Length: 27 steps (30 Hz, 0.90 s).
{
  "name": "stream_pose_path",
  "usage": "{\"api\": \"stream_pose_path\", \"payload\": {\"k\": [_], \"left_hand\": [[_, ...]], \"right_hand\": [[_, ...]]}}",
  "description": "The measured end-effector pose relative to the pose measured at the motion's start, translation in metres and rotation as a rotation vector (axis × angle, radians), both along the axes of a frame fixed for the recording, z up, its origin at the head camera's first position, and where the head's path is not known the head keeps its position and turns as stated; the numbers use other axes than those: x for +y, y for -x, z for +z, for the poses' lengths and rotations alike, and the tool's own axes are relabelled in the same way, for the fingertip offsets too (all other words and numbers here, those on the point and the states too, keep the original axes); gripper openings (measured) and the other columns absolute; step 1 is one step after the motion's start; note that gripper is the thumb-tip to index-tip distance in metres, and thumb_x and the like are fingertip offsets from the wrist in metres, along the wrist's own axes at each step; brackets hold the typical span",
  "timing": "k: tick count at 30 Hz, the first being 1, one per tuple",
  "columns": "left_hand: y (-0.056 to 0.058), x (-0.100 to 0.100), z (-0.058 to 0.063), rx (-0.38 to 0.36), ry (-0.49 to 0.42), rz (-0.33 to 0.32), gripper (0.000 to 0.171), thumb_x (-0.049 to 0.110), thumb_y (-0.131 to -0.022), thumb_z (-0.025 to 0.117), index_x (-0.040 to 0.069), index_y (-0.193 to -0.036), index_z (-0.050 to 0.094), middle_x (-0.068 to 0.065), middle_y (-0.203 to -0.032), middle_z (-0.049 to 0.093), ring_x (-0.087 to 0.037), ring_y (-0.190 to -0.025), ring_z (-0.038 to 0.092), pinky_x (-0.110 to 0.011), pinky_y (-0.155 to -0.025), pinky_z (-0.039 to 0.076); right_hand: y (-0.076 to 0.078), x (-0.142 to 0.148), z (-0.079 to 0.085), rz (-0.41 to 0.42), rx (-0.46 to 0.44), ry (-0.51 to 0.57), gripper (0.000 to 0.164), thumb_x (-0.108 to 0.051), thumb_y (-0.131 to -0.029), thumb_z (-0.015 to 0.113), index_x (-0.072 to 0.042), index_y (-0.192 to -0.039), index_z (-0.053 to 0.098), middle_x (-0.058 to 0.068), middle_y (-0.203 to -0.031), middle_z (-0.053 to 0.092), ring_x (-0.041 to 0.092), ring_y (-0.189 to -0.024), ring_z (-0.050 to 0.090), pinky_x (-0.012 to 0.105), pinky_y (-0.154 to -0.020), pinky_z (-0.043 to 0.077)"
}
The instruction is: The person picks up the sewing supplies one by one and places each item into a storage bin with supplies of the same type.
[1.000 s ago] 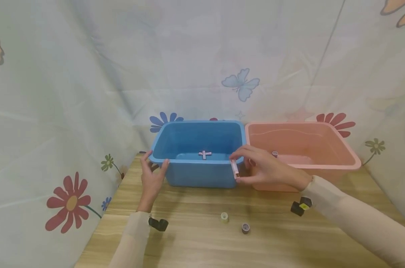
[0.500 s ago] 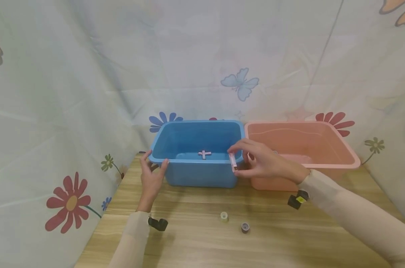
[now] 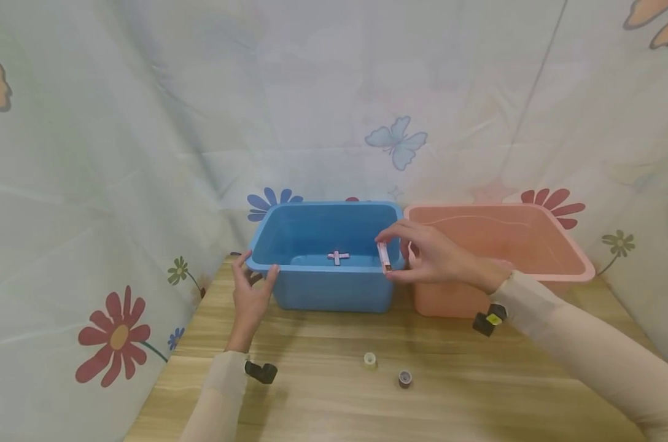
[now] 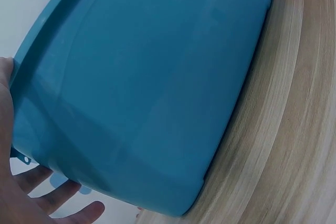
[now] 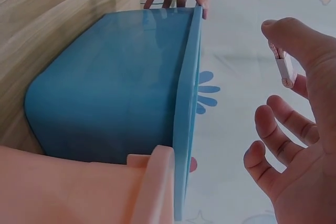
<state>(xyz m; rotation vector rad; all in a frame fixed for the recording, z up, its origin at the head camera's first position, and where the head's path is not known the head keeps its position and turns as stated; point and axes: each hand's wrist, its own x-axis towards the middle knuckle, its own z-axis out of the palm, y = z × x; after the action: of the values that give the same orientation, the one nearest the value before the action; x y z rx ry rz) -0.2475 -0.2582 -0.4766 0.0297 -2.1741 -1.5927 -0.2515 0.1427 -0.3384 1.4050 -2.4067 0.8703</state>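
My right hand [image 3: 436, 258] pinches a small pale-pink and white oblong piece [image 3: 385, 257] between thumb and fingers, above the front right corner of the blue tub [image 3: 334, 291]. In the right wrist view one end of this oblong piece [image 5: 285, 71] shows fine reddish-brown strands; its kind is unclear. The other fingers are spread and hold nothing. My left hand [image 3: 250, 307] grips the tub's front left corner, thumb at the front rim and fingers along the side, also seen in the left wrist view on the blue tub [image 4: 142, 87]. Inside the tub lie crossed pink-white pieces [image 3: 337, 256].
A pink tub [image 3: 533, 239] stands right against the blue one. On the wooden table [image 3: 323, 399] in front are a pale yellow-green small roll [image 3: 369, 360] and a grey-purple small roll [image 3: 404, 379]. A printed curtain [image 3: 312, 123] hangs behind and at the sides.
My right hand has risen slightly with the oblong piece, moving a little left toward the blue tub's opening. The left hand stays on the tub corner.
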Motion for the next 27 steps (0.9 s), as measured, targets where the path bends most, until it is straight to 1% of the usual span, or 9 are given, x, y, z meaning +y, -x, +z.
{"api": "stream_pose_path", "payload": {"k": [7,11,13,16,18,20,22,25,27], "left_hand": [[0.000,0.000,0.000,-0.001,-0.001,-0.005,0.078,0.048,-0.093,0.073,0.030,-0.155,0.028,-0.017,-0.157,0.042,-0.042,-0.128,0.054,-0.062,-0.095,0.052],[-0.001,0.000,0.003,-0.015,-0.008,-0.010,0.079,0.044,-0.094,0.073,0.029,-0.157,0.027,-0.018,-0.158,0.039,-0.044,-0.130,0.053,-0.061,-0.097,0.051],[-0.004,0.001,0.007,-0.017,-0.010,-0.017,0.079,0.040,-0.096,0.073,0.025,-0.157,0.026,-0.021,-0.159,0.038,-0.046,-0.131,0.052,-0.062,-0.097,0.050],[-0.013,0.008,0.022,-0.020,-0.004,-0.020,0.078,0.034,-0.097,0.072,0.015,-0.158,0.025,-0.026,-0.157,0.038,-0.050,-0.131,0.051,-0.062,-0.097,0.050],[-0.019,0.012,0.029,-0.027,-0.003,-0.025,0.078,0.033,-0.098,0.070,0.011,-0.157,0.025,-0.029,-0.156,0.037,-0.053,-0.130,0.050,-0.063,-0.097,0.050],[-0.019,0.012,0.028,-0.027,-0.004,-0.020,0.079,0.035,-0.097,0.070,0.014,-0.158,0.024,-0.027,-0.157,0.038,-0.051,-0.131,0.050,-0.063,-0.097,0.050],[-0.021,0.014,0.030,-0.032,-0.008,-0.021,0.079,0.035,-0.098,0.069,0.015,-0.158,0.023,-0.027,-0.157,0.037,-0.052,-0.132,0.049,-0.064,-0.098,0.049],[-0.022,0.014,0.032,-0.022,-0.006,-0.015,0.077,0.035,-0.098,0.070,0.015,-0.157,0.025,-0.026,-0.157,0.038,-0.051,-0.131,0.050,-0.063,-0.098,0.049],[-0.028,0.018,0.040,-0.023,-0.004,-0.018,0.076,0.032,-0.098,0.070,0.010,-0.156,0.026,-0.029,-0.156,0.038,-0.053,-0.130,0.050,-0.063,-0.097,0.050]], "right_hand": [[0.006,-0.002,0.005,-0.029,0.008,-0.014,0.056,-0.035,-0.084,0.087,-0.020,-0.132,0.063,-0.008,-0.107,0.060,0.018,-0.081,0.058,0.028,-0.059,0.047],[0.009,-0.004,0.007,-0.024,0.029,-0.015,0.055,-0.034,-0.084,0.086,-0.018,-0.132,0.064,-0.008,-0.105,0.061,0.015,-0.078,0.056,0.030,-0.059,0.046],[0.011,-0.005,0.009,-0.023,0.033,-0.016,0.054,-0.033,-0.085,0.086,-0.017,-0.132,0.064,-0.007,-0.105,0.061,0.015,-0.078,0.055,0.032,-0.061,0.047],[0.011,-0.006,0.010,-0.027,0.025,-0.020,0.054,-0.033,-0.085,0.086,-0.016,-0.131,0.064,-0.006,-0.102,0.060,0.017,-0.079,0.055,0.033,-0.063,0.047],[0.011,-0.007,0.012,-0.030,0.020,-0.023,0.055,-0.033,-0.084,0.086,-0.016,-0.132,0.064,-0.006,-0.102,0.060,0.019,-0.079,0.056,0.032,-0.064,0.047],[0.011,-0.008,0.012,-0.033,0.015,-0.025,0.056,-0.033,-0.084,0.087,-0.016,-0.132,0.064,-0.006,-0.102,0.060,0.019,-0.080,0.056,0.032,-0.064,0.047],[0.012,-0.009,0.013,-0.039,0.006,-0.030,0.056,-0.035,-0.084,0.086,-0.017,-0.132,0.064,-0.006,-0.105,0.061,0.018,-0.080,0.056,0.032,-0.065,0.047],[0.014,-0.010,0.014,-0.046,-0.009,-0.033,0.057,-0.036,-0.084,0.086,-0.017,-0.133,0.064,-0.006,-0.109,0.062,0.017,-0.081,0.056,0.034,-0.066,0.049],[0.015,-0.011,0.016,-0.045,-0.016,-0.034,0.057,-0.037,-0.085,0.086,-0.017,-0.134,0.063,-0.005,-0.111,0.062,0.017,-0.081,0.056,0.034,-0.066,0.049]]}}
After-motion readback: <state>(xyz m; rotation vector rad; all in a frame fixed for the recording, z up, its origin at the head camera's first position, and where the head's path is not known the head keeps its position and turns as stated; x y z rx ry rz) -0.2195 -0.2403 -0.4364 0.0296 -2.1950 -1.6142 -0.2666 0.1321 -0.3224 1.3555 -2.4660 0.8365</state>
